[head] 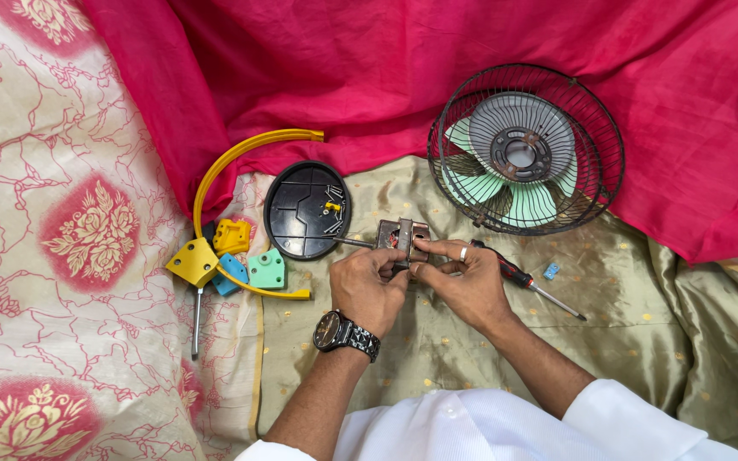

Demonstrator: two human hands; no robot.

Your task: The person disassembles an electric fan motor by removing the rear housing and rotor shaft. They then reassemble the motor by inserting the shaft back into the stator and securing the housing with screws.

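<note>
Brown metal, one small motor block (402,236), sits pinched between both my hands on the olive cloth (608,282). My left hand (367,288), wearing one wristwatch (343,334), curls its fingers closed on the block's near edge; my right hand (463,282) clamps thumb and forefinger on its right side. One screwdriver (530,284) lies just beside my right hand. I count one caged fan (526,148), one black round cover (307,209), one yellow curved bracket (241,158), and one small blue piece (551,271).

Dull brown metal motor block (403,238), glossy black plastic oval cover (301,209), dark wire fan cage (525,148), sheeny olive cloth (625,290)
</note>
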